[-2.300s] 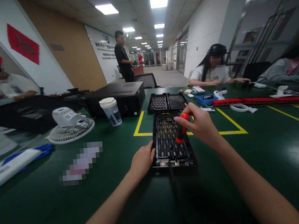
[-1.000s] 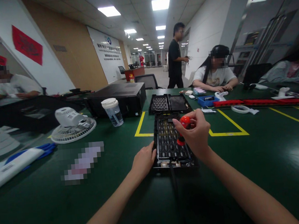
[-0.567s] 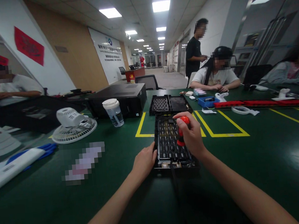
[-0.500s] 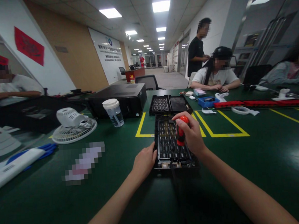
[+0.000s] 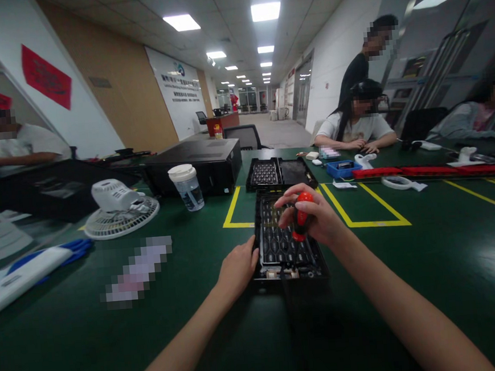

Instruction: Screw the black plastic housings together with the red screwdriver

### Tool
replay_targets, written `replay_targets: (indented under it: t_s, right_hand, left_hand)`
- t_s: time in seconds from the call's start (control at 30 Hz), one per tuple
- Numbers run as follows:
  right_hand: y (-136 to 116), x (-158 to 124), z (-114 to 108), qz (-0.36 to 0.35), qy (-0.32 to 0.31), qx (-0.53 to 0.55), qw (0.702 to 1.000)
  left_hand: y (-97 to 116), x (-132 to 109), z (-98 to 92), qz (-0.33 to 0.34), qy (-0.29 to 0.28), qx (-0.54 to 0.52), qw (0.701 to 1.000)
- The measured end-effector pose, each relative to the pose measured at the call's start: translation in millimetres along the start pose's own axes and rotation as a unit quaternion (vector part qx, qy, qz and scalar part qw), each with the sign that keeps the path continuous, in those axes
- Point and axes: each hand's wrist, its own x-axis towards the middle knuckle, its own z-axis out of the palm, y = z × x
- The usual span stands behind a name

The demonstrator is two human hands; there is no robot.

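Observation:
A black case with a patterned panel (image 5: 273,246) lies on the green table in front of me. My left hand (image 5: 239,266) rests against its left edge, fingers together along the side. Over the right part of the case, my right hand (image 5: 314,214) holds a red and black screwdriver (image 5: 302,216) upright, its tip down near the panel's lower right. The thumb side is against the handle, while the other fingers are partly lifted and spread. Behind this case lies a second black open case (image 5: 265,172). A dark cable runs from the near edge toward me.
A lidded cup (image 5: 187,187), a white fan (image 5: 121,210) and a large black box (image 5: 198,161) stand at the left. To the right are a blue tray (image 5: 343,169), a tape roll (image 5: 397,183) and a seated person (image 5: 360,125). Yellow tape marks the table.
The fingers of my right hand have loosened and spread around the screwdriver handle. My left hand has stayed at the case. The standing person at the back has moved right.

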Motion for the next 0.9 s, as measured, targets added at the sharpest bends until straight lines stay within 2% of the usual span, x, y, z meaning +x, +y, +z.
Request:
replay_targets:
  t_s: [0.3,0.67,0.9]
  right_hand:
    - [1.0,-1.5,-2.4,-0.023,0.007,-0.006,1.000]
    - [2.5,-1.2,-1.7,-0.012,0.018,0.001,1.000]
    - [-1.7,-1.6,-1.9,0.017,0.010,0.058,0.998]
  left_hand:
    - [-0.3,1.4,2.4,-0.003,0.001,0.000,1.000]
    - [1.4,1.6,2.9,-0.004,0.003,0.006,1.000]
    - [0.8,1.4,3.8,-0.006,0.001,0.009,1.000]
